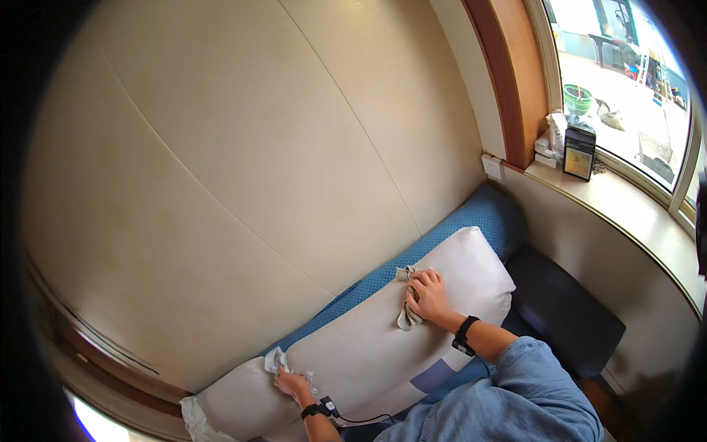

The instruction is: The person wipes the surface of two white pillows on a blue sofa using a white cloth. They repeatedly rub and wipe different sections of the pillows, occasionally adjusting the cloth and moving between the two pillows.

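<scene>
A long cushion in a pale, smooth cover (pixel 342 348) lies along the wall on top of a blue textured sofa back (pixel 453 221). My right hand (pixel 428 295) presses a crumpled greyish cloth (pixel 407 317) against the cushion's upper part, fingers curled over it. Lower left, my left hand (pixel 293 384) holds a bunched whitish cloth or tissue (pixel 276 360) near a dip in the cushion. Black bands with small devices and a cable are on both wrists. Thin white plastic (pixel 196 417) bunches at the cushion's lower left end.
A beige panelled wall (pixel 248 138) rises behind the sofa. At right, a dark cushion (pixel 569 309) lies below a windowsill (pixel 624 204) bearing a dark box (pixel 579 154) and white packages (pixel 547 152). A wall socket (pixel 492 166) sits beside the wooden window frame (pixel 511 83).
</scene>
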`<state>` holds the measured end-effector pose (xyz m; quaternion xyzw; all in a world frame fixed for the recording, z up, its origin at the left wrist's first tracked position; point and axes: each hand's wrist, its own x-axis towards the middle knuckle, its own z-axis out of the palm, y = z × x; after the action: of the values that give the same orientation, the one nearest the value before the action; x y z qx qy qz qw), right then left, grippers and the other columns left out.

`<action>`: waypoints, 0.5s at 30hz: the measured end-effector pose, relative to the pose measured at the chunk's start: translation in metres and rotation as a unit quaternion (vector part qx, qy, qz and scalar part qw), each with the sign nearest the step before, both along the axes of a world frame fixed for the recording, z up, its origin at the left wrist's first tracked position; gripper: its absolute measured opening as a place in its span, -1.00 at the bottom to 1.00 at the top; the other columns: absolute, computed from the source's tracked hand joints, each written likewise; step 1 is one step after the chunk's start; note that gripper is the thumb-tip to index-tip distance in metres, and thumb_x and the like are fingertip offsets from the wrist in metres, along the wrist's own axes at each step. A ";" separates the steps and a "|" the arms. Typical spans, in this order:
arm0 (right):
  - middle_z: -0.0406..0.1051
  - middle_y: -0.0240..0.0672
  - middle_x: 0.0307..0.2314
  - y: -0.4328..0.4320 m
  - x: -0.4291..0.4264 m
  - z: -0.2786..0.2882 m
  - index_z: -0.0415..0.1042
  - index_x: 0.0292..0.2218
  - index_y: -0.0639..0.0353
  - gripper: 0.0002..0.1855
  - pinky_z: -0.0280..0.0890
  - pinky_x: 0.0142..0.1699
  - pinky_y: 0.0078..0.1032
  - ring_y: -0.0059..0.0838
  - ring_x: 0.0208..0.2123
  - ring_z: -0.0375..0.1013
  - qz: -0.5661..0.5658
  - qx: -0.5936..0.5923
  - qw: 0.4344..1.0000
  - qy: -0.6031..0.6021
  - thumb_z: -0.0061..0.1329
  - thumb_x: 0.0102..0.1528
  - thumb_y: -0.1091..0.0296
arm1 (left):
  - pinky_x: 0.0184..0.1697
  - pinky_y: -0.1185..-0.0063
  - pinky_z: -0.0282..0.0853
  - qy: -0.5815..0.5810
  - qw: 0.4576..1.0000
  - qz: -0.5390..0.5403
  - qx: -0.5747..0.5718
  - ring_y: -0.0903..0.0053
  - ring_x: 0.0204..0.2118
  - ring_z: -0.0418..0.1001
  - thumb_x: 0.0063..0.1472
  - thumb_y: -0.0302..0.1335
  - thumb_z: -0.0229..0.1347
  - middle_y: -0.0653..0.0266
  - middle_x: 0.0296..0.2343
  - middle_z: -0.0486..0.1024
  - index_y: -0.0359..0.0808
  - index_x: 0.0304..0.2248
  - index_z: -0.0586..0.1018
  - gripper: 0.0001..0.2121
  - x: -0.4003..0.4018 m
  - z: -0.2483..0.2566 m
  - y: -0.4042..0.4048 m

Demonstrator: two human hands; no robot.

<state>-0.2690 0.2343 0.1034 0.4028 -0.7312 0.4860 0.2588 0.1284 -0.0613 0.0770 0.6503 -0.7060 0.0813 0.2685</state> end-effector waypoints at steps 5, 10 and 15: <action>0.43 -0.30 -0.21 -0.002 0.003 0.000 0.51 -0.37 0.10 -0.81 0.13 0.16 -0.12 -0.21 -0.05 0.34 0.002 0.006 1.000 0.000 0.08 -0.08 0.28 | 0.06 0.28 0.29 0.047 0.999 0.010 0.019 0.05 -0.04 0.38 0.11 -0.54 0.07 0.00 -0.10 0.47 -0.24 -0.05 0.57 -0.64 0.028 -0.036 -0.007; 0.45 -0.30 -0.21 -0.001 0.001 0.000 0.51 -0.37 0.10 -0.82 0.13 0.14 -0.13 -0.21 -0.05 0.34 0.004 0.002 1.000 -0.002 0.07 -0.06 0.29 | 0.07 0.27 0.28 0.086 0.996 0.017 0.030 0.05 -0.02 0.38 0.12 -0.52 0.08 0.01 -0.10 0.48 -0.24 -0.05 0.57 -0.64 0.022 -0.034 -0.002; 0.45 -0.28 -0.21 -0.002 0.003 0.001 0.51 -0.37 0.10 -0.83 0.13 0.13 -0.14 -0.20 -0.06 0.34 0.007 0.002 1.000 0.000 0.07 -0.06 0.30 | 0.09 0.27 0.27 0.107 0.993 0.028 0.029 0.07 0.00 0.39 0.14 -0.50 0.09 0.00 -0.07 0.48 -0.24 -0.05 0.57 -0.65 0.026 -0.036 -0.001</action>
<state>-0.2659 0.2319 0.1048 0.4088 -0.7289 0.4864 0.2549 0.1541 -0.0624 0.0411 0.6819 -0.6570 -0.0019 0.3214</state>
